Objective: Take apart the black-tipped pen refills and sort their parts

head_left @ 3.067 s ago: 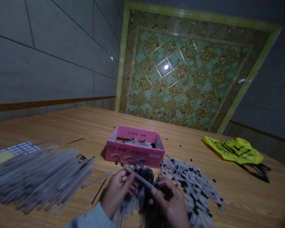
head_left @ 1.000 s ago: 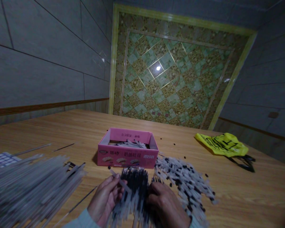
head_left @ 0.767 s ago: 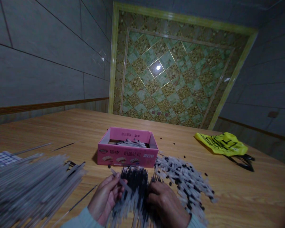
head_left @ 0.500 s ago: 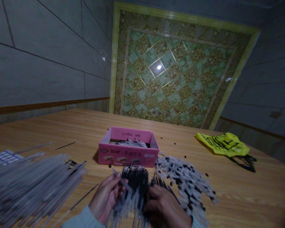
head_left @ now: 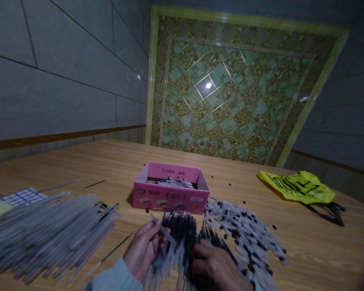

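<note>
My left hand (head_left: 148,244) pinches a short, whitish, translucent tube (head_left: 164,230) between thumb and fingers, tilted over a pile of thin sticks. This pile (head_left: 179,226) has dark ends at the far side and pale, clear ends towards me. My right hand (head_left: 214,262) rests at the pile's right part, fingers curled in among the dark ends; what they grip is hidden. Just beyond the hands stands an open pink box (head_left: 171,200) with pale tubes (head_left: 177,182) inside. To the right is a loose heap of short clear pieces and small black bits (head_left: 248,232).
A large bundle of long clear tubes (head_left: 48,234) lies on the left of the wooden table (head_left: 109,161), beside a blue-checked cloth (head_left: 21,196). One thin stick (head_left: 117,246) lies near my left hand. At the right is a yellow bag (head_left: 297,186) with black handles.
The whole view has shifted slightly, so everything appears a little further right. Both hands keep nearly the same pose, the left still on the translucent tube.
</note>
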Tool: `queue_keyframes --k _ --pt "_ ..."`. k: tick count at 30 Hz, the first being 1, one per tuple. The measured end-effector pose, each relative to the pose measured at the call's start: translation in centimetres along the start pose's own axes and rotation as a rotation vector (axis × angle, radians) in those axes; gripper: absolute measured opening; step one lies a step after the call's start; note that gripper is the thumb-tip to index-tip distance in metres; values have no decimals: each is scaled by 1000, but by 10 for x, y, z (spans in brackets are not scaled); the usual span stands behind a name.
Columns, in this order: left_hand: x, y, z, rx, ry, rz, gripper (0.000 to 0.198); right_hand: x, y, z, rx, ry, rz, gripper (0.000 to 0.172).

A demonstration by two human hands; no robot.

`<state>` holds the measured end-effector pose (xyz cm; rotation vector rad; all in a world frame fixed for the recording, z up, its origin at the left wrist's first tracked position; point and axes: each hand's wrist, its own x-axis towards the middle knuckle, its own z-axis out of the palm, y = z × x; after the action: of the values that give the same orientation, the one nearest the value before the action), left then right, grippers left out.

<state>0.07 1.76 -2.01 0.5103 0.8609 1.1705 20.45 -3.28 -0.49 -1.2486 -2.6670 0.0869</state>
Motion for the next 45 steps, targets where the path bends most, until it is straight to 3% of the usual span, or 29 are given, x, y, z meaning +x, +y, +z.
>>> queue_keyframes --k 4,13,21,24,28,31,36,45 --pt "2 -1 -2 -5 -21 6 6 0 -1 -1 11 -59 -1 11" --pt "-1 2 1 -29 -11 -8 6 1 -3 -1 23 -16 -41 15" --pt "-2 5 3 -42 5 0 5 -3 -3 -4 106 254 -74 19" --pt "-3 5 3 -50 20 16 6 -6 -5 -3 284 464 -63 22" --pt "-2 4 4 -86 26 34 9 -7 -16 1 777 841 258 12" --pt "-2 1 5 -129 29 16 12 -3 -28 1 1138 1013 402 9" --pt "-4 -1 6 -167 40 -32 13 2 -38 -3 1301 1109 369 9" --pt "-8 4 11 -234 67 -61 17 2 -42 -5 1194 1210 320 6"
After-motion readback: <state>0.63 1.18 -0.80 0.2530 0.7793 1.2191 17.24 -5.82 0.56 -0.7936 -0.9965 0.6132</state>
